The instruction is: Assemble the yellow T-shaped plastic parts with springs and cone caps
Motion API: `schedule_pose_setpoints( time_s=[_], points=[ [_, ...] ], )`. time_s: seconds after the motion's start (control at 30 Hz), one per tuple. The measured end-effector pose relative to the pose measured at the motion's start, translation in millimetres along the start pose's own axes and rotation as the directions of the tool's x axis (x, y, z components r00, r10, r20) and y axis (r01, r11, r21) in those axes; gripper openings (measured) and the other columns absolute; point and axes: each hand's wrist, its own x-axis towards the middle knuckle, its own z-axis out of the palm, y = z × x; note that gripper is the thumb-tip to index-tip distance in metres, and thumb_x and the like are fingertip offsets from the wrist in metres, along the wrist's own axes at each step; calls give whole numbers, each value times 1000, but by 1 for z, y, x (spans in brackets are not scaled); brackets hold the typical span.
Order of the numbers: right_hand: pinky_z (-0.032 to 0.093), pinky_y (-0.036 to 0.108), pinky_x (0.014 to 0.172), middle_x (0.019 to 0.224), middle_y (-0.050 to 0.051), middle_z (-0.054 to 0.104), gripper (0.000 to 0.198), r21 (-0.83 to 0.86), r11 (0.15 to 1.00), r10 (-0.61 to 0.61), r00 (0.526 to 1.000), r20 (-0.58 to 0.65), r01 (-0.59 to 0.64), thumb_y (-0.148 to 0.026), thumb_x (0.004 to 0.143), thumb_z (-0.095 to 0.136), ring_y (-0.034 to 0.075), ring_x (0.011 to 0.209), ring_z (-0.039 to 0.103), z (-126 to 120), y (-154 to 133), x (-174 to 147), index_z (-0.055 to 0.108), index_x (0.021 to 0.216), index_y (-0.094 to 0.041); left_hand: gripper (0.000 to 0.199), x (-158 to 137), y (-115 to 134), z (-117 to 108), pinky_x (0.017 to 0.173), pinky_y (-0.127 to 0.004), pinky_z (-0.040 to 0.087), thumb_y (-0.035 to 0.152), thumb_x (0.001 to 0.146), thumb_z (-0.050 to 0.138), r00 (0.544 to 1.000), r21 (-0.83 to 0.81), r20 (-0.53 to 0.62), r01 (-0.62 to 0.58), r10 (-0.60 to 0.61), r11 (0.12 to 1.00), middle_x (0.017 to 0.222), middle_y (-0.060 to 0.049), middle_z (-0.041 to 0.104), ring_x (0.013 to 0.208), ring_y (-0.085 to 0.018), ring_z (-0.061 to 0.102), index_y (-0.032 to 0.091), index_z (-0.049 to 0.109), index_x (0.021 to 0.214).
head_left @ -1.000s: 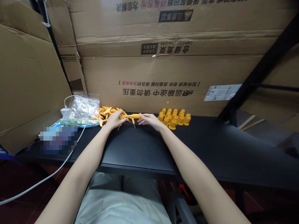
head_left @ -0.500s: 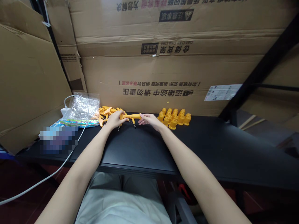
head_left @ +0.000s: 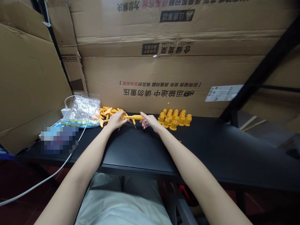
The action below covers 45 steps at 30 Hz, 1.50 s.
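Between my hands a yellow corkscrew [head_left: 136,117] lies level just above the black tabletop [head_left: 140,143]. My left hand [head_left: 114,121] is closed around its wider left end and hides part of it. My right hand [head_left: 151,122] pinches the slim right end between thumb and fingers, with the other fingers curled. Behind and left of my left hand is a heap of orange corkscrews [head_left: 103,121] with T-shaped handles. Several metal spirals stick out near my fingers. To the right of my right hand, yellow flanged sleeves [head_left: 173,125] stand upright in a tight group.
A clear plastic bag [head_left: 85,107] and a colourful package [head_left: 79,123] lie at the left, beside a white charger [head_left: 66,111]. Its white cable [head_left: 56,173] runs over the table's front edge. Cardboard [head_left: 150,72] closes off the back, and a black frame post [head_left: 255,62] rises at right.
My right hand has shifted slightly right and its fingers have curled in at the end of the corkscrew. My left hand stays nearly where it was.
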Motion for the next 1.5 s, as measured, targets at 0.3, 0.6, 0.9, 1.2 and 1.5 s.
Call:
schedule_pose_setpoints(
  time_s=[0.3,0.6,0.9,1.2,1.5],
  points=[
    [29,18,32,42,5,57,63,-50,999,13,1000,-15,-13,-66,88,45,8,31,51,1,-3,-3,60,60,-11,23,-1,2,-1,77,-30,47,35,79,68,1000,-10,7,28,-28,1000,95,-5,69,90,-21,63,21,59,95],
    [26,18,29,30,0,41,65,-65,997,39,995,-95,-45,-69,85,45,6,25,35,5,-9,-10,54,49,-15,23,-1,2,1,78,-30,46,35,79,68,1000,-12,3,21,-21,1000,96,-4,68,90,-21,63,21,59,96],
    [20,21,28,26,-3,30,65,-17,997,71,991,-117,-73,-68,88,42,6,25,23,7,-9,-10,51,47,-18,23,-1,2,2,81,-30,47,32,80,66,1000,10,-23,-7,8,1000,98,-4,68,93,-20,63,21,58,99],
    [18,21,27,26,-4,28,67,17,993,118,989,-91,-117,-73,85,41,5,24,22,6,-7,-7,51,48,-18,22,-2,3,2,80,-30,47,32,81,66,999,22,-23,-32,32,999,97,-5,68,93,-21,63,21,57,98],
    [16,19,27,27,-4,28,66,38,987,157,985,-72,-155,-70,87,40,5,25,21,6,-9,-8,50,49,-18,21,-2,5,1,79,-29,47,31,81,66,999,39,-11,-34,35,999,97,-5,67,93,-21,63,21,57,97]
  ],
)
